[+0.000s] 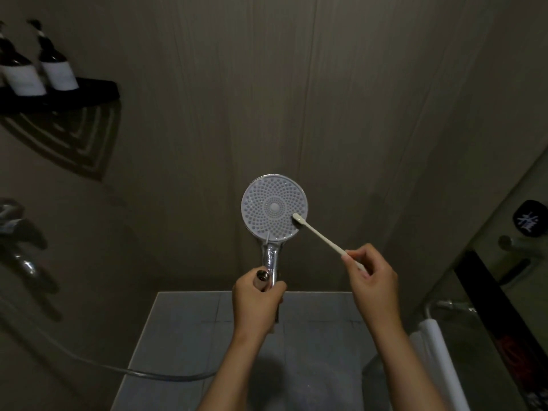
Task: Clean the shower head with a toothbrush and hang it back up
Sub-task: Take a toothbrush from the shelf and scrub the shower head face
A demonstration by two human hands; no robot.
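Observation:
A round chrome shower head [272,207] with a white nozzle face points at me, held upright in the middle of the view. My left hand [257,301] grips its chrome handle from below. A white toothbrush [321,237] slants up to the left from my right hand [372,277], which pinches the end of its handle. The brush's bristle end lies against the lower right edge of the nozzle face. The grey hose [133,370] runs from below my left hand off to the left.
A black wall shelf [89,91] at upper left carries two dark bottles [56,66] with white labels. A chrome tap fitting [20,229] sits on the left wall. At the right are a glass door, a door handle [517,244] and a white towel [439,351] on a rail.

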